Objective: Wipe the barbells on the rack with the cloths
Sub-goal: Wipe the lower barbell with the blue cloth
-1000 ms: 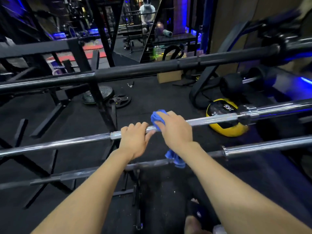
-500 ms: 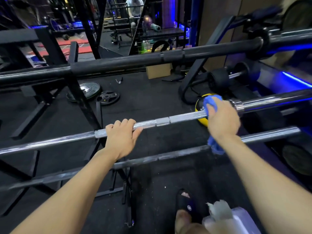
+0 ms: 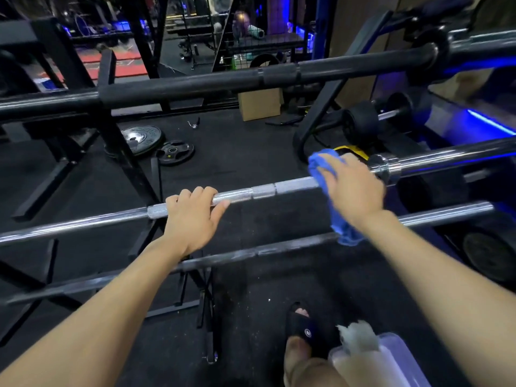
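Observation:
A chrome barbell [image 3: 268,189] lies across the rack at mid height. My left hand [image 3: 192,216] grips its knurled shaft left of centre, fingers curled over the top. My right hand [image 3: 353,191] wraps a blue cloth [image 3: 321,163] round the same shaft, close to the chrome collar [image 3: 386,169]. A tail of the cloth hangs below my wrist. A thick black barbell [image 3: 223,82] rests higher on the rack. A duller bar [image 3: 251,252] lies lower, nearer to me.
Black rack uprights [image 3: 117,152] stand left of centre. Two weight plates [image 3: 142,136] lie on the black floor beyond. A cardboard box [image 3: 261,103], a yellow ball [image 3: 351,152] and a dumbbell [image 3: 363,121] sit at the right. A wipes pack [image 3: 374,358] shows at the bottom.
My right hand slid the blue cloth rightwards along the chrome bar, from beside my left hand out to near the collar, and has hardly shifted in the last half second. My left hand kept its grip.

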